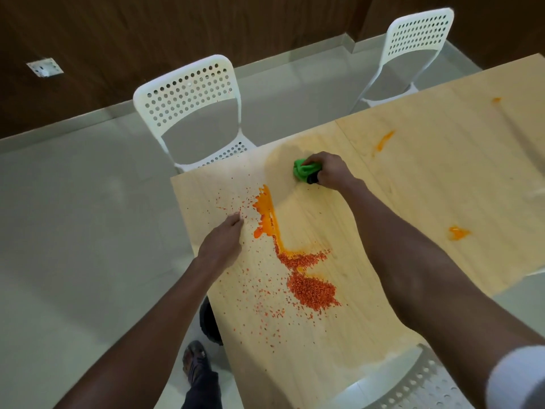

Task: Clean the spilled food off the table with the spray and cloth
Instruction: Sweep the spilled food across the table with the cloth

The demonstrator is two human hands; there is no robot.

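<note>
Our right hand [330, 169] is clamped on the bunched green cloth [303, 170] at the far side of the table [442, 172], past the spill [295, 261]; our left hand [221, 242] rests near the left edge, fingers loosely together, holding nothing. We judge a fast sweep could flick the dry orange grains off the smooth pale wood, or smear the glossy orange liquid wider; the spray is not in view.

no readable text, labels, brands, numbers or signs anywhere
</note>
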